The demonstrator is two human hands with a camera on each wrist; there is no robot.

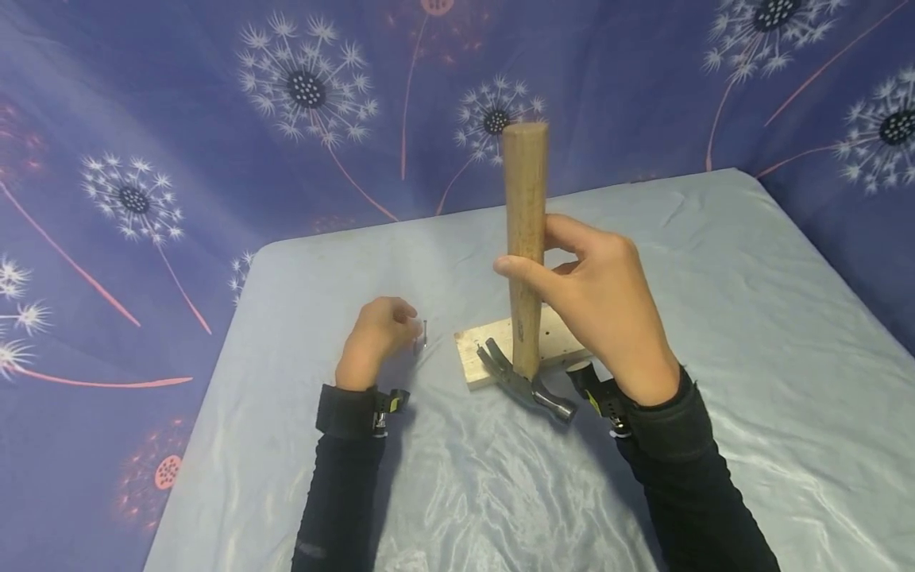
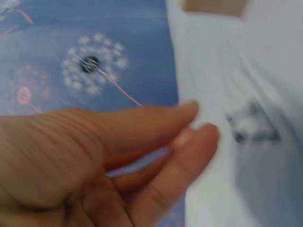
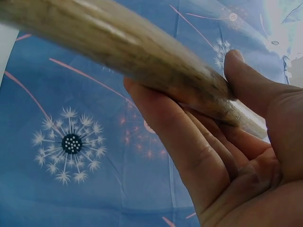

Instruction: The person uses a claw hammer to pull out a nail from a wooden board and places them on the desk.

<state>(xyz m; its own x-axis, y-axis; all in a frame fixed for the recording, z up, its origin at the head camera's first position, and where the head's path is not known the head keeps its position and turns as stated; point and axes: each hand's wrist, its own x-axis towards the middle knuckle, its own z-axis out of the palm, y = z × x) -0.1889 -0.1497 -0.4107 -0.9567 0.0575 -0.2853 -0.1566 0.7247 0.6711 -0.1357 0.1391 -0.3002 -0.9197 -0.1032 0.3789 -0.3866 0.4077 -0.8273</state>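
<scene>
My right hand (image 1: 608, 294) holds a claw hammer (image 1: 526, 183) by its wooden handle, thumb on one side and fingers on the other. The handle points up and the steel head hangs lowest, overlapping the wooden board (image 1: 565, 334) in the head view. In the right wrist view the handle (image 3: 142, 45) crosses between thumb and fingers. My left hand (image 1: 379, 334) is left of the board, beside a few small nails (image 1: 425, 334) on the cloth. Its thumb and forefinger are almost straight, tips close together with nothing between them; the nails (image 2: 253, 124) show blurred beyond them.
A pale, shiny cloth (image 1: 472, 492) covers the table. Behind and to the left hangs a blue curtain (image 1: 214, 79) with a dandelion print. Small dark holes mark the board. Each wrist carries a strapped camera over a black sleeve (image 1: 336, 485).
</scene>
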